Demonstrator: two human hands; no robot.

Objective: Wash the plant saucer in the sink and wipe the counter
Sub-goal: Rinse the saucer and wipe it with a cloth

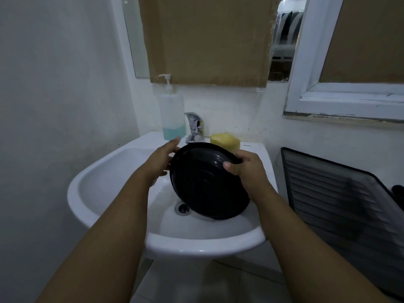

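A round black plant saucer (pixel 207 182) is held tilted on edge over the bowl of the white sink (pixel 105 171), its ribbed inner face turned toward me. My right hand (pixel 244 169) grips its upper right rim, thumb on the inner face. My left hand (pixel 161 158) holds its left edge from behind, fingers pointing toward the tap (pixel 194 127). The saucer's lower edge hangs just right of the drain (pixel 182 208). No water stream is visible from the tap.
A yellow sponge (pixel 225 139) lies on the sink ledge right of the tap. A soap pump bottle (pixel 171 112) stands left of it. A black mesh rack (pixel 341 197) sits to the right. Cardboard covers the mirror and window above.
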